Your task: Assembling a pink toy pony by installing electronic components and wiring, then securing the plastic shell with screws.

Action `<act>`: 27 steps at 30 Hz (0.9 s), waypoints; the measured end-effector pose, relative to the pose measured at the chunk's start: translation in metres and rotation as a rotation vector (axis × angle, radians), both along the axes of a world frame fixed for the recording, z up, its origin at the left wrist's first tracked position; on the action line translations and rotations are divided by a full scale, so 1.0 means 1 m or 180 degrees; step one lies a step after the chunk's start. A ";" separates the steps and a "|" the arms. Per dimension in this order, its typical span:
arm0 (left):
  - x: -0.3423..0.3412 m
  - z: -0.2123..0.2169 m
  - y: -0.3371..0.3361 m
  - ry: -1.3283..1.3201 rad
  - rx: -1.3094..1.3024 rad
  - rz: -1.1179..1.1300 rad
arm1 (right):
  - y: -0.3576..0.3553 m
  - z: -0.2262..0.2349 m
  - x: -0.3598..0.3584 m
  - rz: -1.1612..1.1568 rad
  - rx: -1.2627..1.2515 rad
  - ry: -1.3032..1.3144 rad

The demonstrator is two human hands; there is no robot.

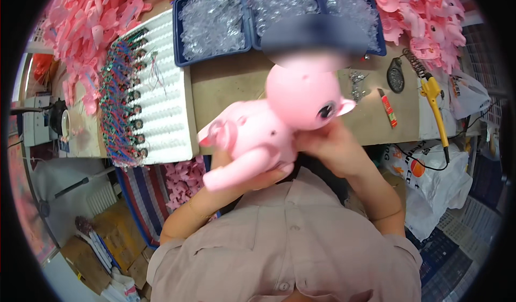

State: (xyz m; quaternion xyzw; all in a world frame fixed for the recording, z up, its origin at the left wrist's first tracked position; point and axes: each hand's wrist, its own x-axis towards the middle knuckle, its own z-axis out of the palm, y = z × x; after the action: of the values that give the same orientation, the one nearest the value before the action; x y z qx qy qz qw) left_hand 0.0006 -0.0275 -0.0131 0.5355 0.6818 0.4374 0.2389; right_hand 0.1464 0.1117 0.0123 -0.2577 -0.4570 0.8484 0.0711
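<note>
Between my hands, above the table's near edge, is a pink plastic toy animal point(258, 132) with a round head, a painted dark eye and stubby legs. It lies tilted, its head up and to the right. My left hand point(273, 179) supports the body from below, its fingers partly hidden behind the toy. By the neck, just under the head, my right hand point(329, 147) grips the toy with bent fingers. Small dark holes show in the body. A blurred dark oval covers the area at the top of the head, and I cannot make out what it is.
Blue trays point(251, 33) of clear plastic parts stand at the back. A white foam board point(164, 98) with wired components lies left. Pink parts heap up in both far corners point(88, 22). On the right are a red-orange cutter point(388, 110), a black oval object point(395, 76) and a yellow soldering iron point(436, 106).
</note>
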 end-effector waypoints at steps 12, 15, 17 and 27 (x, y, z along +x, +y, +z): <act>0.006 0.021 -0.012 -0.1092 -0.0616 -0.0326 | 0.025 0.034 -0.012 -0.0991 0.3401 0.1351; 0.004 0.022 -0.010 -0.1341 -0.0557 -0.0293 | 0.025 0.035 -0.015 -0.1112 0.3512 0.1108; 0.002 0.022 -0.007 -0.1477 -0.0500 -0.0304 | 0.030 0.034 -0.016 -0.0879 0.3738 0.0671; 0.004 -0.012 -0.021 -0.8339 -0.0328 -0.1283 | 0.021 0.032 -0.023 0.0038 0.1764 0.0902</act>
State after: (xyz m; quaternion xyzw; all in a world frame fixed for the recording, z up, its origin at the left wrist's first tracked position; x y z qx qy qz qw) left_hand 0.0046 -0.0485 -0.0249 -0.1981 -0.1264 0.5580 0.7959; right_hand 0.1236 0.1330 0.0443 -0.1050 -0.6578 0.7194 0.1967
